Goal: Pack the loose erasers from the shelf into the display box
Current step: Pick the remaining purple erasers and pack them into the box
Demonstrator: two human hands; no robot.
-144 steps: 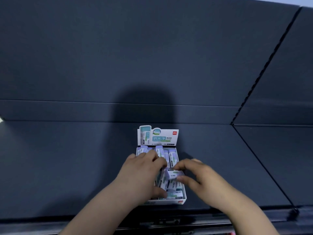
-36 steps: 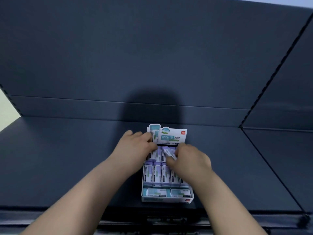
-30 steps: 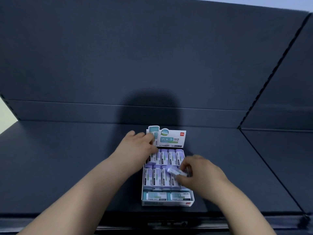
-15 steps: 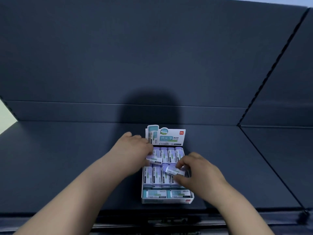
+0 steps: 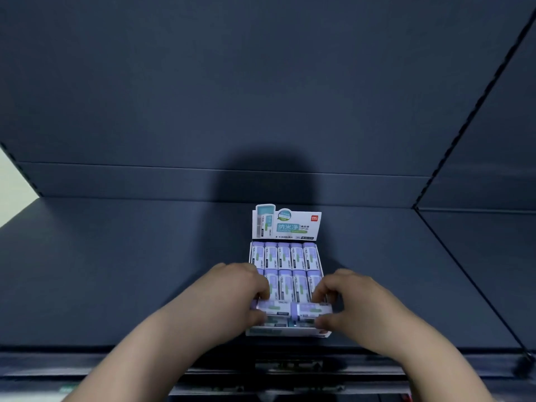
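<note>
Close to finished, judging by the display box (image 5: 285, 332) near the front edge of the dark shelf (image 5: 116, 271): two rows of upright erasers (image 5: 285, 255) already packed tight below the printed header card (image 5: 287, 224), five across in the back row. Left to do, apparently, only the front strip of the box. Pinching the left eraser (image 5: 272, 306) in the left hand (image 5: 232, 297) and the right eraser (image 5: 314, 309) in the right hand (image 5: 358, 303), each between curled fingers above and thumb below, both lying sideways and end to end across the front of the box. Touching at the middle, or very nearly; hard to say which. Just beneath them, a glimpse of bottom erasers (image 5: 304, 323) also lying sideways, so probably laying a top layer over those. No other loose erasers to be seen anywhere on the shelf; likely the last two, though not certain. Hidden behind the left hand: the left end of the second row and the near left corner of the box. Hidden behind the right hand: the right end of that row. Resting on the ones beneath or hovering just above: impossible to tell. Print on the wrappers too blurred to read.
</note>
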